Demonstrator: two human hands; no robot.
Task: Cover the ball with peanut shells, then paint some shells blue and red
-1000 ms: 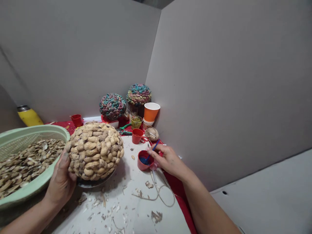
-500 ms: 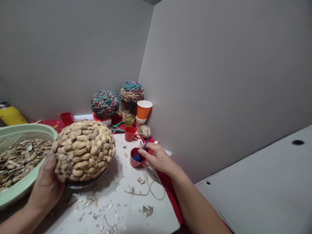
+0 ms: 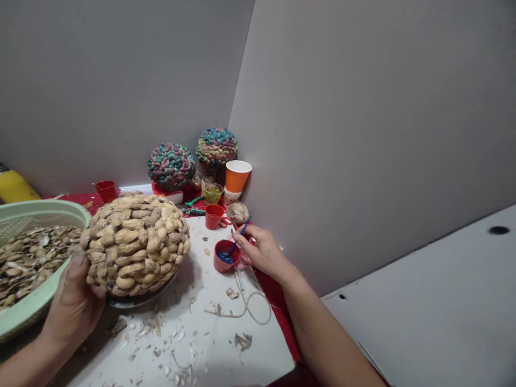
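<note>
My left hand (image 3: 74, 295) is closed round the left side of a large ball covered in unpainted peanut shells (image 3: 135, 244), which is over a dark rounded base. Between the fingers of my right hand (image 3: 260, 248) is a thin blue brush (image 3: 241, 232). Its tip dips into a red cup (image 3: 221, 264) that holds blue paint. Something pink lies beside this cup, under my right hand.
A green basket of shells (image 3: 38, 301) stands at the left. Behind are two coloured balls (image 3: 171, 165), an orange cup (image 3: 237, 176), red cups (image 3: 213, 216), green-handled pliers (image 3: 195, 212) and twine (image 3: 237, 213). Shell bits and a cord litter the white board (image 3: 217, 355).
The brush has tilted further to the right and more of it shows above the cup. My right hand has risen slightly. The view has shifted a little, and my left hand keeps its hold.
</note>
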